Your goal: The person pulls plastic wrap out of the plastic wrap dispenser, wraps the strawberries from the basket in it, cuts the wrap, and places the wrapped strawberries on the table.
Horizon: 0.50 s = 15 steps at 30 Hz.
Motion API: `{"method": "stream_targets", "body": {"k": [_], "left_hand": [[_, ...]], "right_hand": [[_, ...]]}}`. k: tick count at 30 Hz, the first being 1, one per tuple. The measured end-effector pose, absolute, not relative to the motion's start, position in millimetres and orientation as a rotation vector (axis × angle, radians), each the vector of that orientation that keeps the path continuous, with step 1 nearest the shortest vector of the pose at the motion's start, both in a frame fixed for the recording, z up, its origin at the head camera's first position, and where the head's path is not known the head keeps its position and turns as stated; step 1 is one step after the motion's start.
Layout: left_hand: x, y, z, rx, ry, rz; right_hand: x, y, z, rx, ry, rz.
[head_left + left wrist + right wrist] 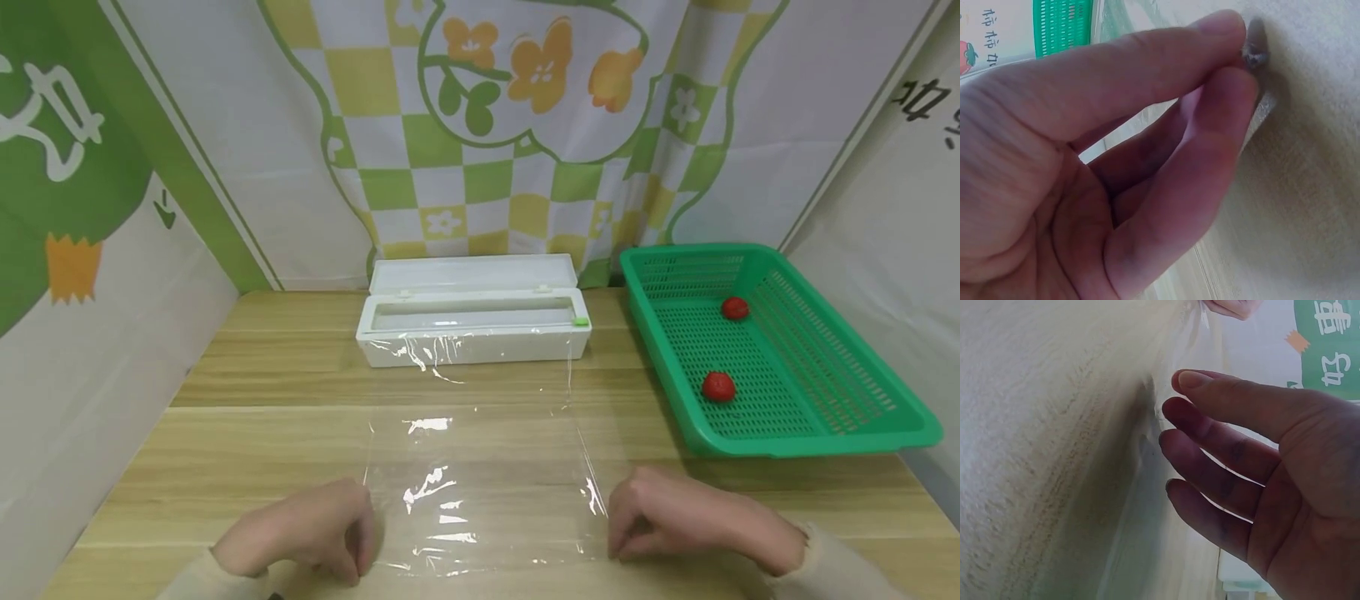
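Note:
A clear sheet of cling film (480, 500) stretches from a white film dispenser box (476, 348) toward me, over the wooden table. My left hand (322, 529) pinches its near left corner; in the left wrist view, a bunched bit of film (1255, 57) shows at the tips of thumb and forefinger. By the near right corner is my right hand (667, 512). Its fingers (1210, 462) are loosely bent in the right wrist view, with a small gap between thumb and forefinger. The film edge lies just beyond those fingertips; whether they touch it is hard to tell.
The box's lid (472, 275) stands raised at the back, and a small green slider (581, 322) sits at its right end. On the right, a green plastic basket (825, 446) holds two red strawberry-like pieces (718, 387). Printed cloth (465, 175) hangs behind the table.

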State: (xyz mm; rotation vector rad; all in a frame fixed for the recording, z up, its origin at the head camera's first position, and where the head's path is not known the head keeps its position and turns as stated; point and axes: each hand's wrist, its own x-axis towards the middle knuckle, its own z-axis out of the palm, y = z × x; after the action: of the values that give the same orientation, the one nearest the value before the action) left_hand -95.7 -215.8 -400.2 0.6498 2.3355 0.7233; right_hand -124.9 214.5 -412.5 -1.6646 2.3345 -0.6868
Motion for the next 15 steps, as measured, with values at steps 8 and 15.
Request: {"method": "stream_targets", "body": {"k": [8, 15], "left_hand": [[-97, -217, -402, 0.666, 2.309, 0.782], [-99, -217, -403, 0.678, 2.313, 0.758]], "right_hand": [[-128, 218, -398, -1.718, 2.332, -0.742], [-131, 229, -367, -1.656, 2.337, -0.825]]}}
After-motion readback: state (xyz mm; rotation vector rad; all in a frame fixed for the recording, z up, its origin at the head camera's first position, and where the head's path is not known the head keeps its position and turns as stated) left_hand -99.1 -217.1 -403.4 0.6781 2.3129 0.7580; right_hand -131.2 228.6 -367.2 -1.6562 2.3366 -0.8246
